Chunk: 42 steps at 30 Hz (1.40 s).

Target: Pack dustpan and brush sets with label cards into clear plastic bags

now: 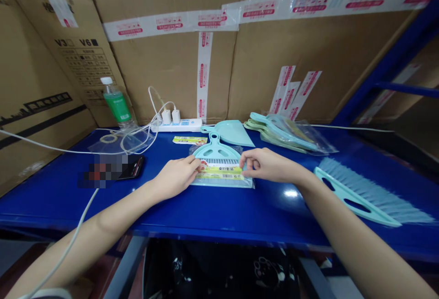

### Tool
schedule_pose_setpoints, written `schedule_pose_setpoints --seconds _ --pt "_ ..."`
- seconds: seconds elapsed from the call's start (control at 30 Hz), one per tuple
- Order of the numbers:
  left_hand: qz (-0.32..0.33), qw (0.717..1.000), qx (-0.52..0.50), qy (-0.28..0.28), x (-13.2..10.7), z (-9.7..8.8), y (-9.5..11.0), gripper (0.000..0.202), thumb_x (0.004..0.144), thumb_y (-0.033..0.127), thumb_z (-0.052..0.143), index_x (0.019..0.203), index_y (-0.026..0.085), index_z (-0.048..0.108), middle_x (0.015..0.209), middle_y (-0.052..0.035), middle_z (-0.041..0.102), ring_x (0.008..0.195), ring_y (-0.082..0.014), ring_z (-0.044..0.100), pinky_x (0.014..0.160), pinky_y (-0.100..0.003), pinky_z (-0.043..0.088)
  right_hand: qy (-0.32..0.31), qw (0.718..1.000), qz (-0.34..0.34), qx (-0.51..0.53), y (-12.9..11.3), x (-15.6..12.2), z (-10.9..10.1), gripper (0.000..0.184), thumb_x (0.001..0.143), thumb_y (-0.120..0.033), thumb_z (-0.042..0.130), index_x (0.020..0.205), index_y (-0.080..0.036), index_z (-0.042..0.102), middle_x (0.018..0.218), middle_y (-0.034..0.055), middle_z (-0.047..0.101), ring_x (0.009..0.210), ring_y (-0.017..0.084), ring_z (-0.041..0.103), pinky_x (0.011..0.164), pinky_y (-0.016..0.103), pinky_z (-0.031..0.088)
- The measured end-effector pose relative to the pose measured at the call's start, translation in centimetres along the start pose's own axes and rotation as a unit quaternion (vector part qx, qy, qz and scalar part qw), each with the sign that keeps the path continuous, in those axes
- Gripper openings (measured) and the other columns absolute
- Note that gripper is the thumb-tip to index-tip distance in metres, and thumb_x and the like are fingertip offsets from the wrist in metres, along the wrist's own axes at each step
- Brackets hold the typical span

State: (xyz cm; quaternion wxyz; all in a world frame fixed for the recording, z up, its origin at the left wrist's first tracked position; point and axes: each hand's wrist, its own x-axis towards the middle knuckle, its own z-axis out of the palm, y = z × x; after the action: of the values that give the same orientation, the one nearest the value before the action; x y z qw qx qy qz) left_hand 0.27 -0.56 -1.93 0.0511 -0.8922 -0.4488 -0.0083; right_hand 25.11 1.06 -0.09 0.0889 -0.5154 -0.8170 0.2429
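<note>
Two arms (350, 226) reached to the pack (222, 170) on the table (206, 214). The left hand (178, 175) pinched its left edge; the right hand (259, 164) curled at its right edge, grip unclear. Holding evenly seemed best. Right of it lay a brush (377, 189).

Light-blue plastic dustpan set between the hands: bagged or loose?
Bagged: clear plastic film shows around the dustpan set. Whether it's sealed, cannot tell.

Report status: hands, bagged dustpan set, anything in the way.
Left hand at left edge of bagged set, right hand at right edge. Flat on table, label up. Loose dustpan close behind; loose brush off right.
</note>
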Motion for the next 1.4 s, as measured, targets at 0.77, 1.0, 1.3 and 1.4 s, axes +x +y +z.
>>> schedule_pose_setpoints --seconds 0.77,1.0,1.3,1.4 --pt "-0.008 1.0 0.02 -0.012 0.0 -0.1 0.0 0.019 0.091 0.019 0.035 0.097 0.018 0.053 0.103 -0.0057 0.064 0.078 -0.0198 0.066 0.065 -0.032 0.052 -0.075 0.996 -0.051 0.021 1.0 0.0 -0.2 0.039 0.073 -0.052 0.05 0.053 -0.022 0.036 0.049 -0.0067 0.027 0.049 0.009 0.024 0.047 0.025 0.021" --pt "-0.015 0.999 0.03 -0.026 0.1 -0.2 0.1 0.018 0.091 0.019 0.036 0.097 0.017 0.053 0.103 -0.0055 0.064 0.077 -0.0196 0.066 0.066 -0.032 0.052 -0.088 0.994 -0.046 0.045 1.0 0.1 -0.3 0.036 0.072 -0.052 0.052 0.055 -0.021 0.043 0.05 -0.0068 0.028 0.05 0.009 0.026 0.049 0.026 0.021" --pt "-0.019 0.999 0.024 -0.037 0.1 -0.4 0.1 0.019 0.092 0.019 0.035 0.099 0.017 0.053 0.106 -0.0054 0.063 0.079 -0.0195 0.066 0.067 -0.032 0.052 -0.116 0.989 -0.065 0.058 1.6 0.1 -0.5 0.047 0.073 -0.064 0.05 0.058 -0.02 0.043 0.054 -0.0057 0.032 0.053 0.01 0.027 0.05 0.026 0.022" --pt "-0.022 0.999 0.027 -0.038 0.1 -0.4 0.1 0.019 0.091 0.019 0.035 0.098 0.017 0.053 0.106 -0.0056 0.063 0.079 -0.0199 0.066 0.067 -0.032 0.052 -0.125 0.988 -0.071 0.064 1.9 0.2 -0.5 0.047 0.073 -0.064 0.05 0.058 -0.02 0.042 0.056 -0.0054 0.032 0.054 0.01 0.028 0.05 0.025 0.022"
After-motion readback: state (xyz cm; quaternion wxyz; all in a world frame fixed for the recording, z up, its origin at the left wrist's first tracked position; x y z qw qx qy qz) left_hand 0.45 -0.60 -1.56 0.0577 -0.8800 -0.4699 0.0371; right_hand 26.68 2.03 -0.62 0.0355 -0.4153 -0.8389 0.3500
